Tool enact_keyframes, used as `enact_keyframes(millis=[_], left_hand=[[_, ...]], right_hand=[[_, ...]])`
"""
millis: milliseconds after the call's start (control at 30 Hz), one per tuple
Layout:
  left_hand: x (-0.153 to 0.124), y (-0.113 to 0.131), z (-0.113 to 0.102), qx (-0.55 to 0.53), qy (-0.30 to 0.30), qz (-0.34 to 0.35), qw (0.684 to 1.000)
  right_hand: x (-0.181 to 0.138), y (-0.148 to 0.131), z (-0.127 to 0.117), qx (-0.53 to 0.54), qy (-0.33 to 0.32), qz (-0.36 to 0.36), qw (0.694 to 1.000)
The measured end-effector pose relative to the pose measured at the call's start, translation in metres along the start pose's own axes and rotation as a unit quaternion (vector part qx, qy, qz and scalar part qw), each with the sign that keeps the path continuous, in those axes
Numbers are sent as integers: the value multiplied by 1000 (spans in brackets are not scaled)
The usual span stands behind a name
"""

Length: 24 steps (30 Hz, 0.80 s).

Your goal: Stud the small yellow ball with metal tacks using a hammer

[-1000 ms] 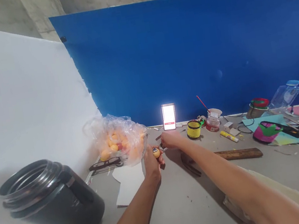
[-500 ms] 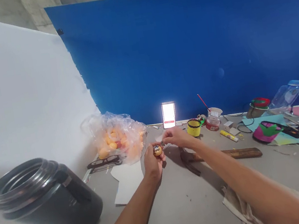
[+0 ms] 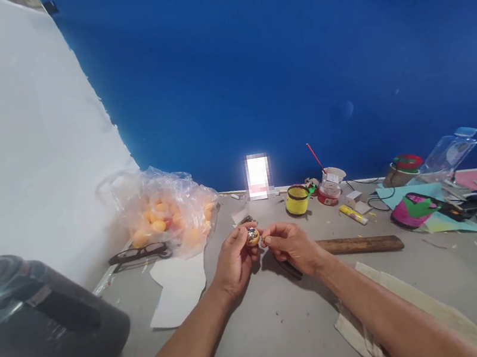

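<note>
My left hand [image 3: 237, 258] has its fingers wrapped round a small shiny metal ball [image 3: 253, 236], silver and gold in its reflections. Just to the right of the ball, my right hand [image 3: 289, 245] pinches thumb and fingertips together close to its surface. Whatever sits in that pinch is too small to make out. Both hands hover over the grey table [image 3: 264, 337]. Beneath the right hand and forearm lies a hammer with a wooden handle [image 3: 360, 245]; its head is mostly hidden by the hand.
A big dark jar [image 3: 63, 327] stands at left, near glasses [image 3: 139, 253] and a plastic bag [image 3: 171, 213] of orange balls. A lit phone [image 3: 259, 176] leans on the blue wall. Right are a yellow cup [image 3: 297, 202], a glue stick [image 3: 353, 214] and a cloth [image 3: 402, 297].
My right hand has come down from beyond the ball to its right side. The left hand still holds the ball. The view has tilted down and turned a little right.
</note>
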<state>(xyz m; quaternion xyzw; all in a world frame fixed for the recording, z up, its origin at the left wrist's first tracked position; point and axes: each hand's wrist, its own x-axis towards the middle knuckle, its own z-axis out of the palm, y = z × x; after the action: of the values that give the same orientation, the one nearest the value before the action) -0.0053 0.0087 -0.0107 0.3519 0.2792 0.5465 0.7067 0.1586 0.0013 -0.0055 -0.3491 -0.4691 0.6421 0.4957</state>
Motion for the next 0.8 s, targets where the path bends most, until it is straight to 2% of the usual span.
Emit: enact_keyframes(millis=[200,467,800], left_hand=[[-5,3,6,-1,6,-12,1000],[-6,1,6,33,7,21,999],[-5,-1,5,48,1,30,998]], right_hand=[[-3,-6,6,-40,-10,-5,999],[-3,-9,10,-36,11,-1,999],[-2,-3,8,-54,32,5,998]])
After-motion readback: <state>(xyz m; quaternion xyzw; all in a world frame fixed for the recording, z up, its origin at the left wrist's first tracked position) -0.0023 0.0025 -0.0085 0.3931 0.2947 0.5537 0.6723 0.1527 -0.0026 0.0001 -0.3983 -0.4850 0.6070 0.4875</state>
